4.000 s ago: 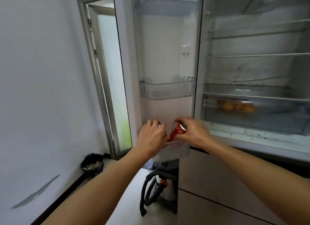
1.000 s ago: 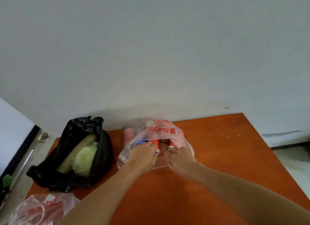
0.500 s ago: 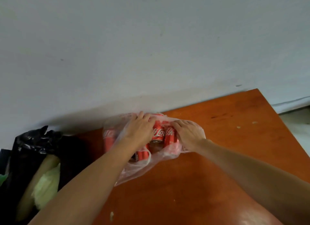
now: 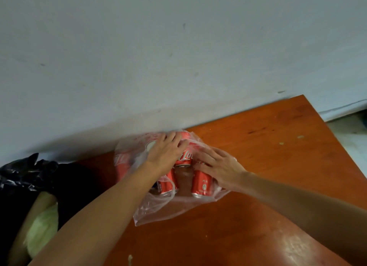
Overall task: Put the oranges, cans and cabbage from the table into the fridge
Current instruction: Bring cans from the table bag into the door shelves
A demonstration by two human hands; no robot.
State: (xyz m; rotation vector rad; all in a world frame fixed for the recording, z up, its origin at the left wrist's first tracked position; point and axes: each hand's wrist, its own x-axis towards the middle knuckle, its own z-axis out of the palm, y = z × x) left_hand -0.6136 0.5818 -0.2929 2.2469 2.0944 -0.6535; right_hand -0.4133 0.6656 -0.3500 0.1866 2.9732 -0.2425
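Head cam looking down: a clear plastic bag of red cans sits on the orange tabletop, right up against the wall. The left hand lies over the can at 12 o'clock in the bag, fingers only slightly bent, so can't tell if it's actually gripping. The right hand is flat, fingers spread, resting on the cans at 3 o'clock. The cabbage pokes out of a black bag at 8 o'clock.
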